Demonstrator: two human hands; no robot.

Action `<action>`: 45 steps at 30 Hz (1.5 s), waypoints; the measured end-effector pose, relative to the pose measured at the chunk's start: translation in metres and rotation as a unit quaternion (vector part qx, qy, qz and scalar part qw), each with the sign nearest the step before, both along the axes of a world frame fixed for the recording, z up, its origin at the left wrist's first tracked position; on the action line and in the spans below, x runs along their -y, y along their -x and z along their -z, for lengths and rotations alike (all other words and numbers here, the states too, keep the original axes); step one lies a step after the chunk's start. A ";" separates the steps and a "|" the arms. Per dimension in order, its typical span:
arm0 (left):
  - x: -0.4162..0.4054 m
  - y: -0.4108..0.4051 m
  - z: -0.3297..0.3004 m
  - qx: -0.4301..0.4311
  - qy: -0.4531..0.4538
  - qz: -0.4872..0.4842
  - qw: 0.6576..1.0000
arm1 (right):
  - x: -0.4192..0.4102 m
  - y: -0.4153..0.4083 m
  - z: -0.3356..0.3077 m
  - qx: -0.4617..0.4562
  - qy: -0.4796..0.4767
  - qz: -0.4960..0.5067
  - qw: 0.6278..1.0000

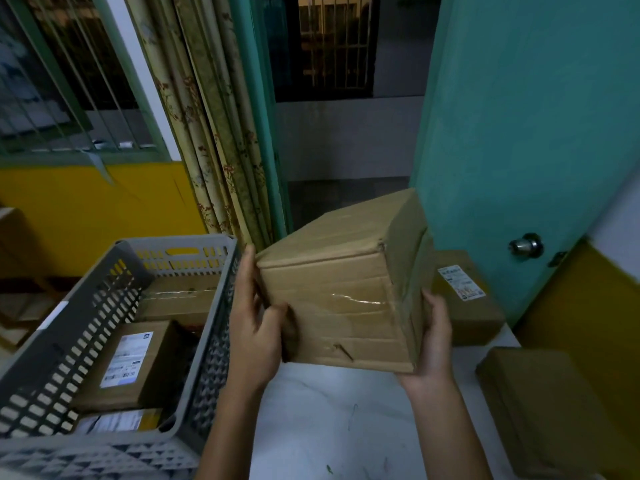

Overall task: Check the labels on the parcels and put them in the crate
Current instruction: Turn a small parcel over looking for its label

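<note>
Both hands hold a large cardboard parcel (343,289) up above the bench (332,417), tilted so one corner points toward the camera. The left hand (254,327) presses flat against the parcel's left face, its thumb hooked over the front near a strip of clear tape. The right hand (433,337) cups the lower right edge from beneath and behind, fingers spread along the side. No label shows on the faces turned this way.

The bench top is pale and smooth, with a few small dark marks. Behind it stand a yellow lower wall, a barred window with green frame, a floral curtain (214,133), and a teal door (526,133) with a round metal knob, standing open onto a dark passage.

Just left of the left hand sits a grey slotted crate (41,358). Inside it lie several parcels, among them a box with a white label (126,362) facing up. To the right of the held parcel, a labelled box (464,292) rests on the bench by the door, partly hidden behind the parcel and the right hand. Another plain box (540,410) lies nearer, at the bench's right edge.
</note>
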State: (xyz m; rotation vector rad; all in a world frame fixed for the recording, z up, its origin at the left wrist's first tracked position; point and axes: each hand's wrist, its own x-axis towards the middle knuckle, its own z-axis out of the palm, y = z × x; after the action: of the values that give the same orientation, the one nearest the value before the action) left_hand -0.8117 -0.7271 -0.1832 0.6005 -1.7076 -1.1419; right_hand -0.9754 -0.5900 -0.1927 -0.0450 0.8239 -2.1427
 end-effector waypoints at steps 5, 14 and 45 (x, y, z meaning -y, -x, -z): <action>0.000 -0.001 -0.009 0.092 0.089 -0.045 0.991 | -0.001 0.000 0.004 -0.051 -0.066 0.003 0.997; -0.014 -0.001 -0.038 0.237 -0.060 0.103 0.964 | -0.003 -0.001 -0.002 -0.296 -0.179 0.045 0.937; -0.012 0.016 -0.022 0.217 -0.113 0.040 0.969 | 0.003 -0.011 -0.007 -0.405 -0.273 0.016 0.872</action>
State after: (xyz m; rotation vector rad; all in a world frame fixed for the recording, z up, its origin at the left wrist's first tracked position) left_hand -0.8275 -0.7154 -0.1613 0.9886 -1.9943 -1.3459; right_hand -0.9647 -0.5932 -0.1859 -0.6743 1.8954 -1.8075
